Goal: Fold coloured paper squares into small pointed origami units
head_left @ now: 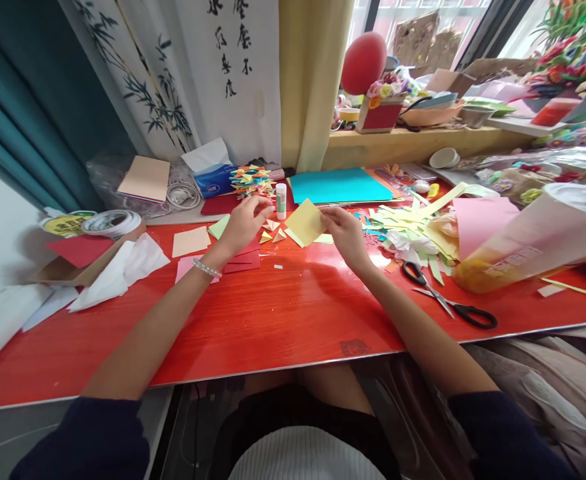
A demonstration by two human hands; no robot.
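A square sheet of yellow paper [305, 223] is pinched by one corner in my right hand [345, 233], held up above the red tabletop and turned like a diamond. My left hand [247, 223], a beaded bracelet [207, 268] on its wrist, hovers to the left of the sheet. Its fingers are loosely bent and apart, with nothing visible in them. Just beyond those fingers a glue stick [281, 201] stands upright. Small folded paper triangles [273, 231] lie below it, and red paper pieces [243, 260] are partly covered by my left hand.
Scissors [450, 300] lie right of my right forearm, close to a heap of pale paper strips [417, 227] and a large plastic cup [537, 237] on its side. Teal sheets [340, 187] lie at the back. A cardboard box [80, 267] sits at left.
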